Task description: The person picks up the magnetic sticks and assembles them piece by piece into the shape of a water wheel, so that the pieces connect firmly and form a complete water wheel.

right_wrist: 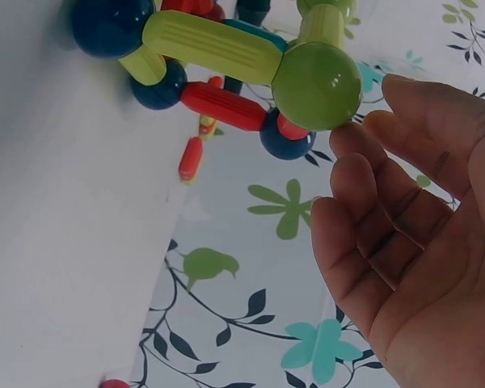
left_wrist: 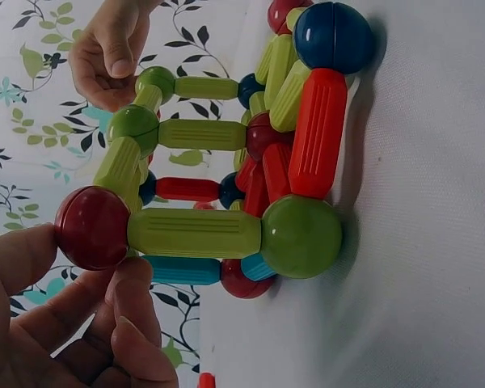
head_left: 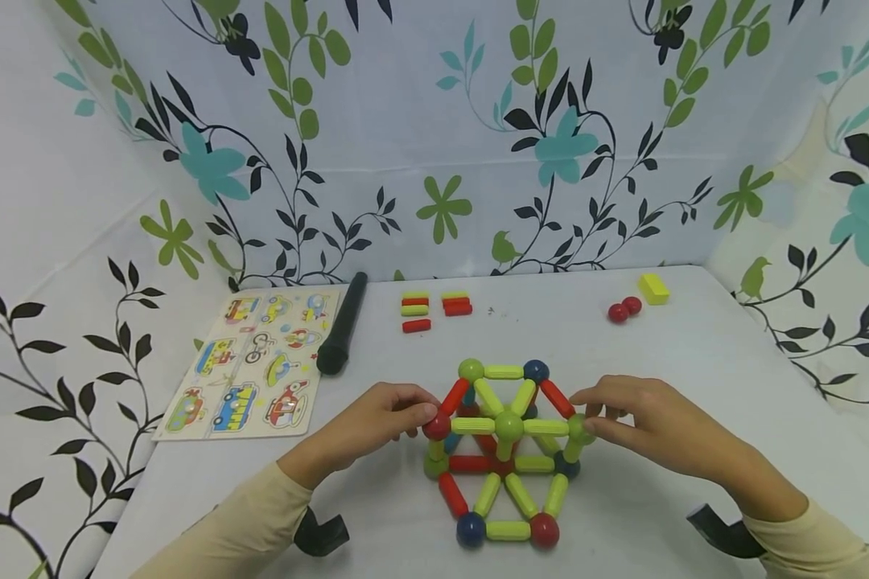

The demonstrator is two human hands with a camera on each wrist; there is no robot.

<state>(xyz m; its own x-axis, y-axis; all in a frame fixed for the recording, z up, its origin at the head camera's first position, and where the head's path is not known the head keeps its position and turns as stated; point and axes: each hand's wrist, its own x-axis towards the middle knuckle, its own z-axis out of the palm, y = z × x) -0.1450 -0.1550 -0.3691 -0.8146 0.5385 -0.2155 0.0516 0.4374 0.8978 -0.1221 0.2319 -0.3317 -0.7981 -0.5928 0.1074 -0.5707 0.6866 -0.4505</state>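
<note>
Pressure should be gentle on the multicoloured rod-and-ball frame [head_left: 509, 425] standing on the worktop [head_left: 376, 507], your left hand [head_left: 387, 414] pinching its glossy red ball [left_wrist: 94, 227], your right hand [head_left: 655, 426] loose at its glossy green ball [right_wrist: 316, 86].

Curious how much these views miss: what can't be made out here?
Head view: the far side of the multicoloured ball-and-rod frame, partly hidden by its nearer balls and rods.
Head view: tiny dark specks on the white tabletop, too small to identify.
Left wrist view: most of a red piece, cut off by the bottom edge.
Right wrist view: part of the frame, cut by the top edge.
</note>
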